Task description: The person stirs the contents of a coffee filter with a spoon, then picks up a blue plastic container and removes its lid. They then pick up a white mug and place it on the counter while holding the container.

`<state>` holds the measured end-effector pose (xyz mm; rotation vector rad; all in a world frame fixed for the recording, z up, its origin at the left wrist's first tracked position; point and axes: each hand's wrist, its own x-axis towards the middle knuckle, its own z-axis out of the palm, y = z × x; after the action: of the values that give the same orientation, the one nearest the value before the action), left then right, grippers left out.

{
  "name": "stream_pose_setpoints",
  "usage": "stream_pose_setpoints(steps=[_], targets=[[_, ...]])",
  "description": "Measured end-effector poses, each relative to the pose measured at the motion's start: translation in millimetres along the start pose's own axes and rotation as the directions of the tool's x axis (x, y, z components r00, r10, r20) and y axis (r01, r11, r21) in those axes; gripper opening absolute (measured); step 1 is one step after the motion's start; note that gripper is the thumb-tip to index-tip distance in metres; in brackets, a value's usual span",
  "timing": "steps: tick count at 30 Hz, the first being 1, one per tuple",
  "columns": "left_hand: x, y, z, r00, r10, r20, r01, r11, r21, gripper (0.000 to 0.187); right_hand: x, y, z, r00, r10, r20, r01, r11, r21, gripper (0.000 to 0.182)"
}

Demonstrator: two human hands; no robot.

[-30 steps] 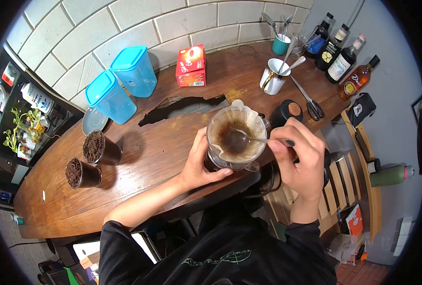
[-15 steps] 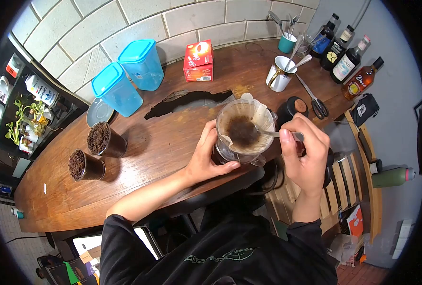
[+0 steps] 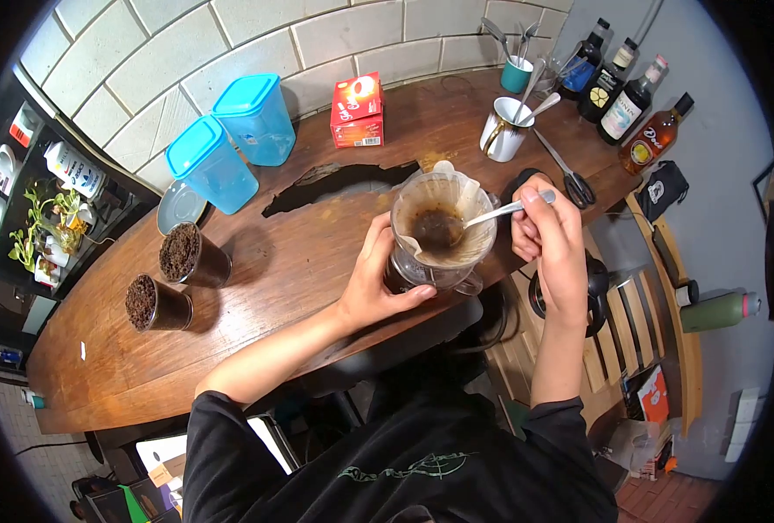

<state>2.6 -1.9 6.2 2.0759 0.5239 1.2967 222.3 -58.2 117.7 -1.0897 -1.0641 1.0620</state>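
Note:
My left hand (image 3: pixel 381 283) is wrapped around the side of a glass coffee server (image 3: pixel 435 277), its thumb near the front. On top of the server sits a clear dripper (image 3: pixel 411 187) lined with a paper filter (image 3: pixel 470 212). Wet dark coffee grounds (image 3: pixel 436 229) lie in the bottom of the filter. Pinched between the thumb and fingers of my right hand (image 3: pixel 554 248) is a metal spoon (image 3: pixel 496 213). The spoon slants down into the filter, and its tip meets the grounds at their right side.
Two glasses of dark grounds (image 3: pixel 197 257) stand on the left of the wooden table (image 3: pixel 273 288). Behind are blue-lidded containers (image 3: pixel 254 118), a red box (image 3: pixel 358 113) and a ragged dark hole (image 3: pixel 343 186). A mug with spoons (image 3: pixel 502 139), scissors (image 3: pixel 579 187) and several bottles (image 3: pixel 627 113) stand right.
My right hand has risen and turned, lifting the spoon's handle end. The liquid in the filter looks lower, with more paper wall showing. My left hand keeps its hold.

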Motion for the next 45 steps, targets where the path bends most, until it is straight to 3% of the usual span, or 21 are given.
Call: stream_pose_setpoints(steps=[8,11,13,14,16,18,20,26,32,45], targets=[[-2.0,-3.1,1.3,1.0,-0.003,-0.002,0.003,1.0,0.019,0.078,-1.8,-5.9,-4.0,1.0,-0.015,0.019,0.014,0.997,0.069,0.028],[-2.2,-2.7,1.6,1.0,-0.002,-0.005,0.002,1.0,0.009,0.079,-6.2,-7.2,-3.1,0.991,-0.133,0.011,0.133,0.991,-0.013,0.029],[-2.5,-2.3,1.5,1.0,0.003,-0.007,-0.003,1.0,0.02,0.079,-11.8,-11.7,-2.3,0.962,-0.272,0.007,0.266,0.936,-0.229,0.028],[-2.7,-2.2,1.6,1.0,0.007,-0.008,-0.007,1.0,0.03,0.079,-13.8,-13.9,-1.7,0.962,-0.272,0.008,0.266,0.936,-0.229,0.028],[-2.6,-3.1,2.0,1.0,0.007,-0.011,-0.007,1.0,0.025,0.079,-17.5,-19.4,-0.6,0.879,-0.462,0.12,0.459,0.746,-0.483,0.024],[-2.9,-2.4,2.1,1.0,0.005,-0.014,-0.004,1.0,0.019,0.079,-20.4,-27.3,1.9,0.853,-0.499,0.151,0.495,0.685,-0.535,0.019],[-1.6,-0.5,1.3,1.0,-0.008,-0.011,0.009,1.0,0.03,0.078,-20.5,-34.4,5.6,0.761,-0.599,0.249,0.607,0.521,-0.6,0.016],[-1.1,-0.8,1.6,1.0,-0.018,-0.011,0.018,1.0,-0.001,0.076,-14.4,-48.6,8.7,0.713,-0.538,0.451,0.684,0.392,-0.615,0.014],[-1.5,4.1,-0.2,1.0,-0.005,-0.011,0.006,0.999,0.054,0.073,-12.6,-50.3,13.5,0.746,-0.421,0.517,0.666,0.455,-0.591,0.014],[-0.7,4.8,0.1,0.999,-0.033,-0.005,0.033,0.999,0.014,0.073,-10.8,-51.2,10.7,0.727,-0.5,0.471,0.665,0.343,-0.663,0.012]])
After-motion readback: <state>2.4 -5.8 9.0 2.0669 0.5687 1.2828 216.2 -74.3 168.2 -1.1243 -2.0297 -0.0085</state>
